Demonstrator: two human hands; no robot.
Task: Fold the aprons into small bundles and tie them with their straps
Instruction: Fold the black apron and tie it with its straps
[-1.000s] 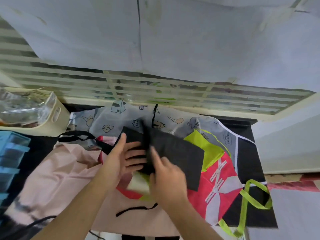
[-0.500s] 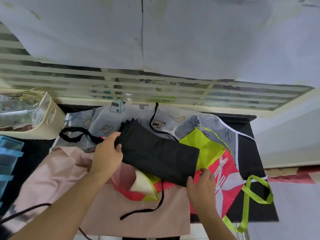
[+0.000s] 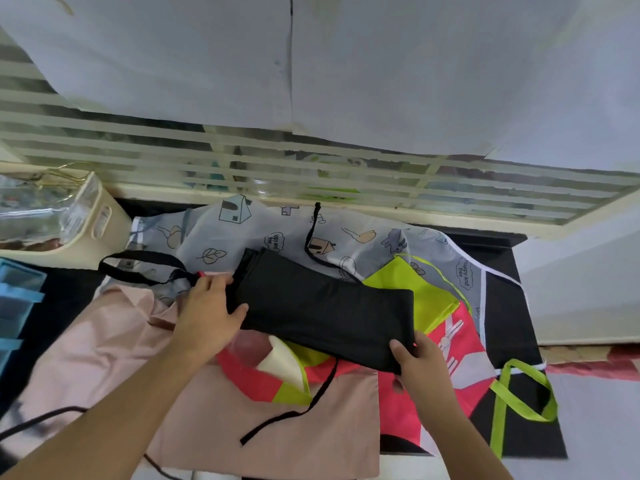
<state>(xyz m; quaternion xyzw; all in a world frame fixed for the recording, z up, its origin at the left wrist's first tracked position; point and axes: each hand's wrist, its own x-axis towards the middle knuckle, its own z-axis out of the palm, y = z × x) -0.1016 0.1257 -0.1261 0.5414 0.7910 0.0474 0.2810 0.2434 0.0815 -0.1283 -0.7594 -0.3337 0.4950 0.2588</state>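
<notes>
Black apron [image 3: 325,306]: folded into a long, narrow, layered strip, lying slantwise on top of the heap of other aprons, upper-left end to lower-right end. Not yet a small bundle, and not tied. One black strap [image 3: 294,407] trails loose from under its near edge across the pink apron [image 3: 104,358]; another thin black strap [image 3: 313,237] runs off its far side over the grey printed apron [image 3: 346,233].

Left hand [image 3: 207,313]: at the strip's upper-left end, thumb laid on top of the fabric, fingers [image 3: 221,281] reaching along the end edge. Looks like a hold on that end, though whether the fingers curl under it is hard to make out.

Right hand [image 3: 419,365]: pinching the lower-right corner of the strip, thumb on top, the rest tucked beneath.

Progress, as judged: early in the job. First apron is part-folded only; it likely needs folding or rolling shorter along its length, then the straps wound round and knotted.

Left to do: the pink apron, the grey printed one, and the red and lime apron [image 3: 398,396] with its lime straps [image 3: 519,400] all lie spread flat and overlapping on the dark bench [image 3: 509,306], unfolded. No finished bundle in sight.

Periphery: cream basket [image 3: 104,226] at the far left, slatted window behind.
</notes>
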